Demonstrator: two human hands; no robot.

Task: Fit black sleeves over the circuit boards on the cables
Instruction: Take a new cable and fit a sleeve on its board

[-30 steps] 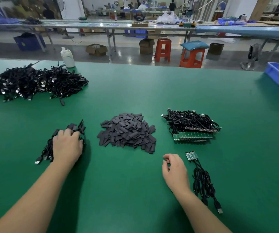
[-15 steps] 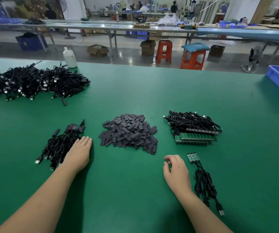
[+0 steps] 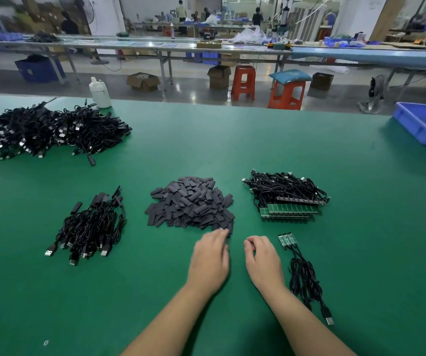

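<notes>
The left hand (image 3: 210, 263) has been moved from the finished cables (image 3: 91, 224) to the sleeve pile (image 3: 191, 202); a sleeve appears pinched; the right hand (image 3: 263, 263) lies curled, seemingly empty.

White bottle (image 3: 100, 92) at table's far edge; blue bin (image 3: 423, 126) right; orange stools (image 3: 264, 86) beyond.

Layout, taken from the sleeve pile (image 3: 191, 203) at the middle of the table (image 3: 296, 150). Left of the pile: a bundle of sleeved cables (image 3: 91, 226). Far left and behind: a large cable heap (image 3: 45, 131), with a bottle (image 3: 99, 93) behind it at the table's far edge. Right of the pile: cables with bare boards (image 3: 287, 195). Right and in front: a small cable set (image 3: 303, 273). Directly in front, at the pile's near edge: the left hand (image 3: 210, 258); the right hand (image 3: 263, 259) just beside it. Far right and behind: a bin (image 3: 423, 125).
</notes>
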